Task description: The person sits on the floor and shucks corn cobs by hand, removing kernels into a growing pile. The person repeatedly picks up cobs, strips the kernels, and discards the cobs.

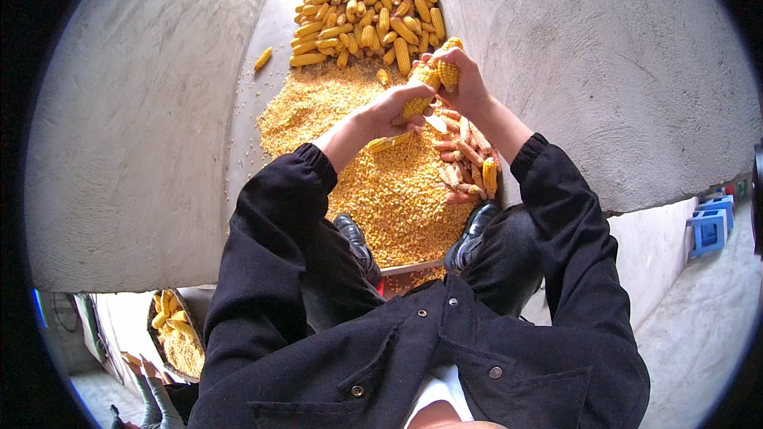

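My left hand is closed around a yellow corn cob, its far end tilted up and to the right. In my right hand is another kernel-covered corn cob. The two cobs touch, or nearly so, side by side. Beneath my hands spreads a wide heap of loose corn kernels. One more ear of corn lies on the kernels just below my left hand. Stripped reddish cobs are piled under my right forearm, with a partly kernelled ear among them.
A large stack of unshelled corn ears rises at the far end, between two rough plaster walls. A single ear lies off to the left. Behind me are a basket of corn, another person's hands and blue plastic stools.
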`<action>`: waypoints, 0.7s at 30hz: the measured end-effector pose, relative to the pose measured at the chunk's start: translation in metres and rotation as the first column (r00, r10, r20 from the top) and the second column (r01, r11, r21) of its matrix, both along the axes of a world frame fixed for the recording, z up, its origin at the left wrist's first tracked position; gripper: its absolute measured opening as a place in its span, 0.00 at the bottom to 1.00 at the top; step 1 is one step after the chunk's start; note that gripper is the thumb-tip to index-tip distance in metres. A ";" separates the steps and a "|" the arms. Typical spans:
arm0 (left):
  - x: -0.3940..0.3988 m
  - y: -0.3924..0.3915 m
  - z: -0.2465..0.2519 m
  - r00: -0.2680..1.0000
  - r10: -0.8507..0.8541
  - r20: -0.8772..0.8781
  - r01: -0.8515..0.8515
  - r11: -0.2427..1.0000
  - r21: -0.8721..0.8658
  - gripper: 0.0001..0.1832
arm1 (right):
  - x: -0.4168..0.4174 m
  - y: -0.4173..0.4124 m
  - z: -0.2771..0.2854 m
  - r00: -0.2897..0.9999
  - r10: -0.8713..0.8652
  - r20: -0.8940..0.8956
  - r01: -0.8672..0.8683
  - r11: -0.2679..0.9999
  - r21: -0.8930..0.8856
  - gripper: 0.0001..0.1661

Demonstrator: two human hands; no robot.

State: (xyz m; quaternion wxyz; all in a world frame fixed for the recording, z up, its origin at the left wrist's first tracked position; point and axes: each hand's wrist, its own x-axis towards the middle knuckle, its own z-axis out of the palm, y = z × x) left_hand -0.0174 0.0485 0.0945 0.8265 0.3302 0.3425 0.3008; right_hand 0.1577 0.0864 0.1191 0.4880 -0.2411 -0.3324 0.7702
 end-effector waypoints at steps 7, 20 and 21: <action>0.019 -0.006 -0.006 0.907 0.104 -0.407 0.034 0.948 0.318 0.16 | -0.008 0.007 -0.017 0.978 -0.164 0.130 0.173 0.983 -0.059 0.09; -0.004 -0.009 0.012 0.970 0.051 -0.239 -0.002 0.980 0.201 0.13 | -0.004 0.000 -0.009 1.000 -0.012 0.011 0.012 1.000 -0.013 0.18; 0.005 -0.010 0.016 0.963 0.064 -0.261 -0.010 0.979 0.204 0.13 | -0.005 -0.003 -0.007 0.996 -0.085 0.017 0.085 0.996 0.012 0.17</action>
